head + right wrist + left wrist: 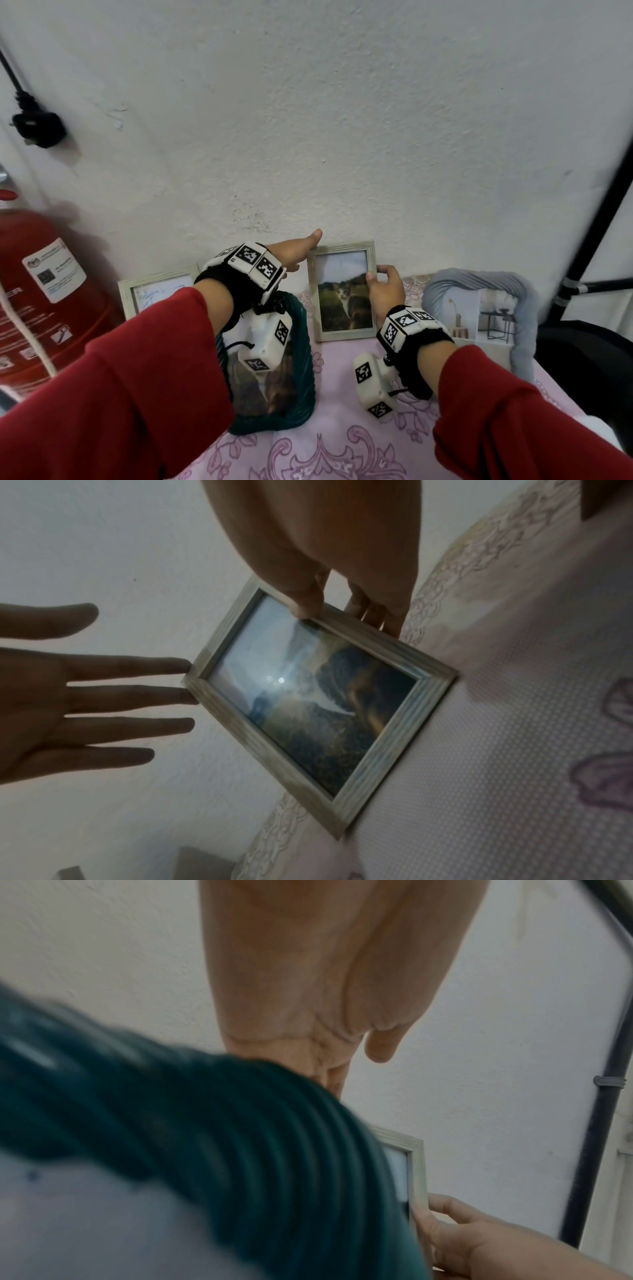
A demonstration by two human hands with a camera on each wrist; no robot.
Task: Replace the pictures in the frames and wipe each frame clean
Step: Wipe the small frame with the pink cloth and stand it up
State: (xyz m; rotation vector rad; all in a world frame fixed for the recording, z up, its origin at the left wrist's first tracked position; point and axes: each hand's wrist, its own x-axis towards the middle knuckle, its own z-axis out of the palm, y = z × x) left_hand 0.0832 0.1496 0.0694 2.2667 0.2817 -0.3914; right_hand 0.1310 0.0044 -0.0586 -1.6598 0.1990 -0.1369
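A pale wooden frame (342,337) holding a cat picture stands upright on the pink patterned cloth (342,445), against the white wall. My right hand (378,274) pinches its right edge, thumb on the front (304,601) and fingers behind. My left hand (301,253) is stretched out flat, and its straight fingertips (178,666) touch the frame's top left corner (195,677). A second pale frame (157,291) with a white picture leans on the wall at the left, partly behind my left arm. A grey fluffy frame (442,284) with a room picture stands at the right.
A teal woven basket (301,394) sits just left of the cat frame, under my left wrist. A red fire extinguisher (44,291) stands at the far left. A black stand pole (599,222) slants at the right, and a black plug (37,128) hangs on the wall.
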